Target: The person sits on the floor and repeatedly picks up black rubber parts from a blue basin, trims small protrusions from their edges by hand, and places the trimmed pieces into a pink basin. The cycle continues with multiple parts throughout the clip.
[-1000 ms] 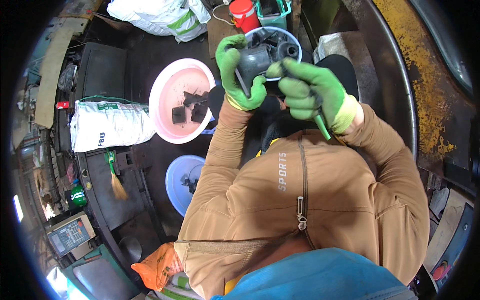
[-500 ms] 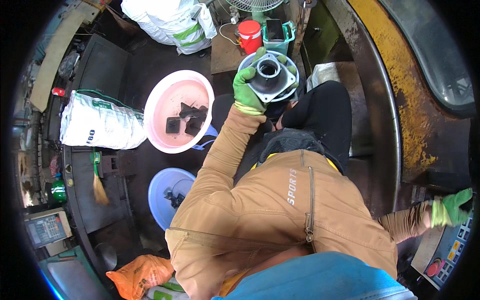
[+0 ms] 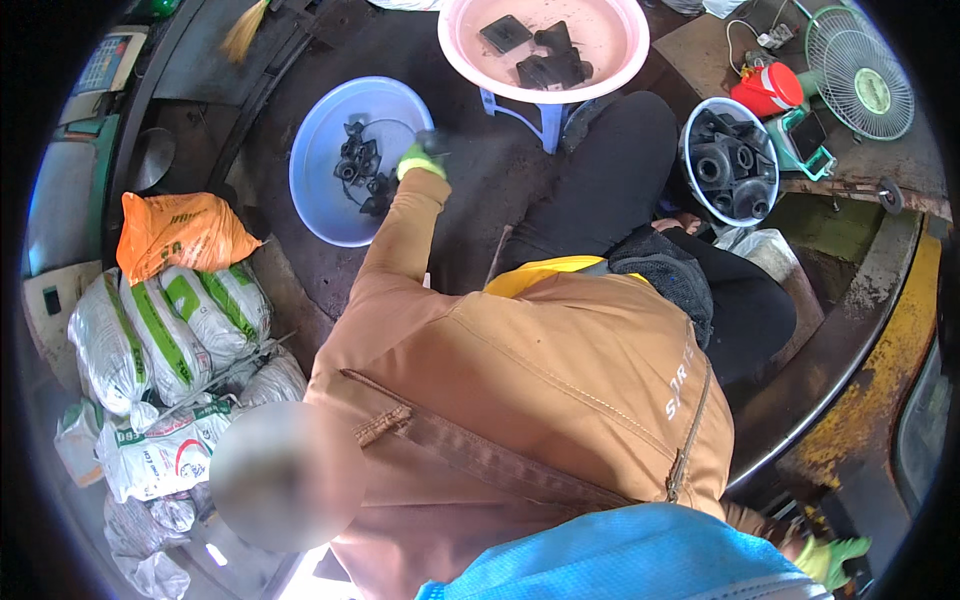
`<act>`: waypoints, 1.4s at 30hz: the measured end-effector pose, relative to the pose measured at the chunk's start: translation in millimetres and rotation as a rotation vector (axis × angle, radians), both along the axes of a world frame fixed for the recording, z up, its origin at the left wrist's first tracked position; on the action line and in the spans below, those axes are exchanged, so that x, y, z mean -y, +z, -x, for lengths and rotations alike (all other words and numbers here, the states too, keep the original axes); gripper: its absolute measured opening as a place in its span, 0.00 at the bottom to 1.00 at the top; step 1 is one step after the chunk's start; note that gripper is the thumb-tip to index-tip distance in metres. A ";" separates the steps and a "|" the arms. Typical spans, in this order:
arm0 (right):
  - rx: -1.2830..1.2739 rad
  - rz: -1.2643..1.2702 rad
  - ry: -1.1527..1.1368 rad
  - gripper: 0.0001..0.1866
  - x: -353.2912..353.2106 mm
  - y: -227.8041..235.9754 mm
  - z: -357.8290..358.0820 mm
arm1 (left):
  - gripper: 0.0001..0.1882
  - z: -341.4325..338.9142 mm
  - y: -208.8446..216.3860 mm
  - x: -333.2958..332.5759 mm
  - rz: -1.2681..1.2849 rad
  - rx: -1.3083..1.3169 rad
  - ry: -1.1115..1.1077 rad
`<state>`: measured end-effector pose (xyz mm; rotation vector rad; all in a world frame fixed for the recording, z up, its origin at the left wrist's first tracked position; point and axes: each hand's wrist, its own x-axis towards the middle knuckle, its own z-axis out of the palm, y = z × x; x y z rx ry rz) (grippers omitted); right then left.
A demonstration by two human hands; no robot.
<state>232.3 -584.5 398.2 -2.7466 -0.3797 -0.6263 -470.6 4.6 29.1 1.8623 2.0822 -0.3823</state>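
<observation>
My left hand (image 3: 422,160), in a green glove, reaches over the right rim of a blue basin (image 3: 305,160). A dark patch shows at its fingers; blur hides whether it is a held part or the glove's palm. Small black moulded scraps (image 3: 358,160) lie in that basin. My right hand (image 3: 838,562), also gloved in green, is out at the lower right edge beside the machine, fingers apparently extended and nothing visible in them. Several black flanged parts with round holes (image 3: 735,160) fill a pale bucket (image 3: 693,190) beyond my knees.
A pink basin (image 3: 640,45) with black pieces stands on a blue stool (image 3: 550,125). A fan (image 3: 860,75), red jug (image 3: 768,90) and teal basket (image 3: 803,140) are at upper right. An orange bag (image 3: 185,235) and white sacks (image 3: 165,335) line the left. A yellow machine frame (image 3: 860,430) is at right.
My left hand has let go of the black flanged part over the bucket and moved left to the blue basin. The view has turned leftward; my right hand stays out at the right.
</observation>
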 end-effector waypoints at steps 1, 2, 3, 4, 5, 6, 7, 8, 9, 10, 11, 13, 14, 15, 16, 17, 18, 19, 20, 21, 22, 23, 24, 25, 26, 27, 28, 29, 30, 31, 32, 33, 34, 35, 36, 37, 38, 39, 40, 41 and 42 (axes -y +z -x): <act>-0.016 0.021 0.034 0.15 -11.3 4.5 -3.4 | 0.19 26.8 -6.9 11.8 0.160 -0.160 -0.102; -0.034 0.024 0.085 0.15 -24.8 10.6 -3.5 | 0.22 49.7 -10.5 19.2 0.298 -0.316 -0.224; -0.048 0.029 0.121 0.16 -36.0 19.5 0.1 | 0.18 63.1 -12.2 24.8 0.218 -0.361 -0.357; -0.048 0.031 0.168 0.16 -49.6 32.2 1.9 | 0.17 76.7 -11.1 29.3 0.073 -0.330 -0.346; -0.045 0.040 0.216 0.17 -59.9 46.7 8.4 | 0.15 81.3 -8.0 27.5 0.135 -0.504 -0.729; -0.032 0.031 0.275 0.17 -70.9 59.0 14.5 | 0.15 86.4 -6.5 25.3 -0.056 -0.376 -0.752; -0.010 0.022 0.323 0.18 -85.4 78.4 15.3 | 0.19 83.7 -3.0 19.8 0.110 -0.515 -0.801; 0.018 -0.003 0.369 0.19 -91.6 94.1 22.8 | 0.27 80.3 -3.6 12.1 0.272 -0.599 -0.795; 0.095 -0.027 0.405 0.19 -98.1 113.9 26.8 | 0.28 77.1 -0.8 7.1 0.235 -0.548 -0.856; 0.212 -0.034 0.416 0.20 -101.2 134.7 31.8 | 0.29 70.3 -1.4 -0.6 0.271 -0.589 -0.891; 0.263 -0.085 0.380 0.20 -100.6 158.8 34.3 | 0.29 64.3 -0.1 -7.0 0.243 -0.587 -0.949; 0.360 -0.173 0.289 0.21 -78.8 201.5 49.1 | 0.26 53.2 3.8 -15.8 0.012 -0.509 -1.084; 0.399 -0.283 0.185 0.21 -64.3 221.7 51.9 | 0.26 46.3 5.5 -18.5 0.030 -0.480 -1.052; 0.357 -0.745 0.102 0.19 -59.0 244.3 38.3 | 0.26 37.4 7.8 -21.3 0.050 -0.446 -1.001; 0.345 -0.802 -0.089 0.21 -46.6 262.1 28.8 | 0.26 29.3 11.5 -23.5 0.057 -0.421 -0.947; 0.313 -0.865 -0.209 0.24 -34.2 264.8 14.1 | 0.26 17.8 15.9 -25.7 0.063 -0.394 -0.895; 0.278 -0.932 -0.326 0.27 -19.7 265.1 -0.3 | 0.26 7.2 20.2 -27.1 0.067 -0.374 -0.856; 0.225 -0.993 -0.418 0.30 -2.2 260.7 -19.0 | 0.26 -5.6 26.4 -29.0 0.062 -0.353 -0.821; 0.191 -1.068 -0.532 0.31 15.8 251.8 -34.9 | 0.26 -17.8 32.2 -30.3 0.057 -0.330 -0.786; 0.124 -1.077 -0.506 0.32 41.8 235.0 -49.8 | 0.26 -29.2 39.5 -30.1 0.044 -0.313 -0.755; 0.148 -1.134 -0.619 0.32 61.1 220.9 -66.7 | 0.26 -40.7 47.0 -31.7 0.040 -0.293 -0.724; 0.084 -1.209 -0.617 0.33 84.4 204.5 -82.5 | 0.26 -50.4 54.8 -30.5 0.034 -0.275 -0.696; 0.161 -1.133 -0.642 0.34 104.7 190.5 -98.0 | 0.26 -58.7 63.0 -30.5 0.035 -0.258 -0.671; 0.137 -1.045 -0.644 0.35 125.0 180.1 -112.1 | 0.26 -65.9 71.0 -27.5 0.035 -0.241 -0.653; 0.195 -1.067 -0.673 0.35 142.8 174.2 -124.9 | 0.26 -69.3 80.4 -25.9 0.037 -0.222 -0.630; 0.230 -1.003 -0.685 0.36 158.5 170.3 -136.9 | 0.26 -75.6 88.1 -20.9 0.035 -0.205 -0.609; 0.269 -0.984 -0.750 0.36 170.0 172.3 -147.2 | 0.26 -73.5 98.4 -17.6 0.042 -0.199 -0.565; 0.380 -0.833 -0.744 0.37 179.9 174.9 -157.2 | 0.26 -77.4 105.6 -11.7 0.043 -0.184 -0.543; 0.385 -0.739 -0.739 0.37 187.4 179.4 -165.1 | 0.26 -76.3 114.4 -7.1 0.045 -0.169 -0.520; 0.474 -0.695 -0.727 0.37 192.3 184.4 -173.7 | 0.26 -78.4 121.4 -2.4 0.047 -0.155 -0.501; 0.523 -0.666 -0.737 0.38 196.7 190.3 -180.9 | 0.26 -78.6 129.0 3.0 0.052 -0.146 -0.477; 0.522 -0.643 -0.713 0.37 199.8 194.5 -187.8 | 0.26 -80.3 135.6 7.3 0.052 -0.142 -0.461; 0.485 -0.642 -0.709 0.37 204.4 200.9 -193.3 | 0.26 -82.6 142.0 11.9 0.054 -0.129 -0.438; 0.469 -0.644 -0.685 0.36 208.0 204.4 -199.0 | 0.26 -85.0 147.8 15.5 0.051 -0.117 -0.426; 0.419 -0.564 -0.749 0.36 211.7 208.2 -204.8 | 0.26 -88.8 152.7 18.7 0.046 -0.103 -0.409; 0.390 -0.489 -0.787 0.35 215.7 211.2 -209.3 | 0.26 -91.2 157.4 21.9 0.047 -0.085 -0.398; 0.407 -0.415 -0.780 0.35 217.9 214.4 -215.6 | 0.26 -94.3 161.3 24.2 0.046 -0.061 -0.383; 0.441 -0.321 -0.815 0.30 220.9 214.5 -218.5 | 0.26 -97.1 164.4 26.5 0.044 -0.041 -0.376; 0.428 -0.279 -0.855 0.30 221.7 217.3 -223.2 | 0.26 -98.3 168.4 28.1 0.040 -0.026 -0.363; 0.406 -0.241 -0.902 0.29 222.7 218.2 -225.1 | 0.26 -101.3 171.0 28.5 0.031 -0.008 -0.356; 0.453 -0.231 -0.883 0.28 222.0 219.6 -226.6 | 0.26 -101.1 175.3 28.8 0.031 0.013 -0.354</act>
